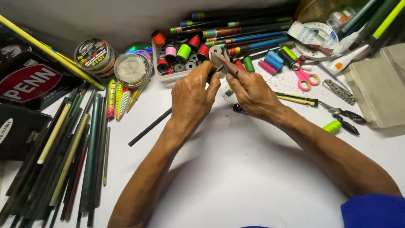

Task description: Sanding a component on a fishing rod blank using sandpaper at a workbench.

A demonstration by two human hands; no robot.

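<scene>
My left hand (192, 99) is closed around a thin black rod (149, 126) that slants down to the left over the white table (228, 177). My right hand (252, 93) pinches a small dark strip (222, 64) against the rod's tip, right beside the left thumb. Both hands meet above the table's middle, just in front of a white tray (162, 75) of coloured thread spools. The rod's tip is hidden between the fingers.
Several dark rod blanks (63, 156) lie in a bundle at the left, with line spools (95, 55) and lures (118, 99) behind them. Pink scissors (304, 79), pliers (342, 114), a tape roll (316, 38), a plastic box (377, 90) and wrapped rods (244, 31) crowd the right and back.
</scene>
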